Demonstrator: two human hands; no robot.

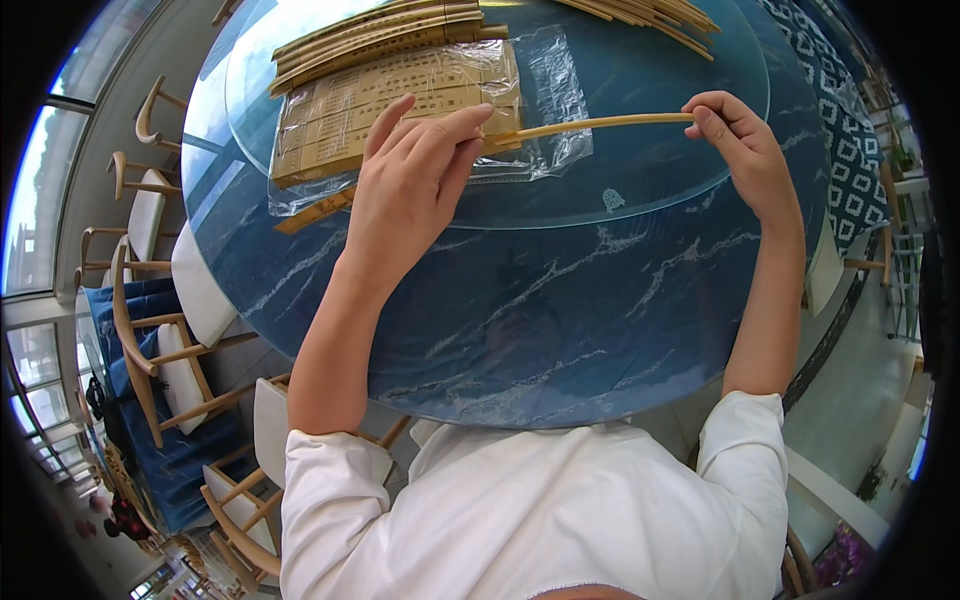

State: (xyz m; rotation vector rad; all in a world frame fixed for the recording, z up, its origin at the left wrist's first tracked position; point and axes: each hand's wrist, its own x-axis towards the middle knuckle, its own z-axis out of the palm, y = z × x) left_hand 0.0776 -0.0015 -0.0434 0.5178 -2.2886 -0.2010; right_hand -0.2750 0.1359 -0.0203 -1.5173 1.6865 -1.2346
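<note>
- Big windows and rows of wooden chairs (pixel 150 350) with white cushions fill the room, off to the left of both hands.
- Under the hands is a round blue desk (pixel 560 330) with white marble lines.
- On the desk sits a round glass plate (pixel 650 170), clear and shiny.
- The left hand (pixel 410 185) has its grip closed on one end of a long thin wooden stick (pixel 600 123). Its fingers (pixel 450 125) pinch that end from above.
- The right hand (pixel 735 140) has its grip closed on the other end of the same stick, with the fingertips curled around it.
- The stick runs flat between the two hands, just above the glass plate.
- Right under the left hand lies a clear plastic bag (pixel 540 100). The stick's left end is at the bag's edge.
- Inside the bag, just past the left fingers, are flat brown paper sleeves (pixel 390 100) lying side by side.
- One more brown sleeve (pixel 315 212) pokes out from under the bag, just left of the left hand.
- Farther away from the left hand, at the top, is a stack of brown sleeves (pixel 380 35).
- Up past the right hand lie more loose wooden sticks (pixel 650 15) in a heap.
- To the right of the right hand is a cloth with a blue and white pattern (pixel 850 130).
- Both arms come from white short sleeves (pixel 520 510) at the bottom.
</note>
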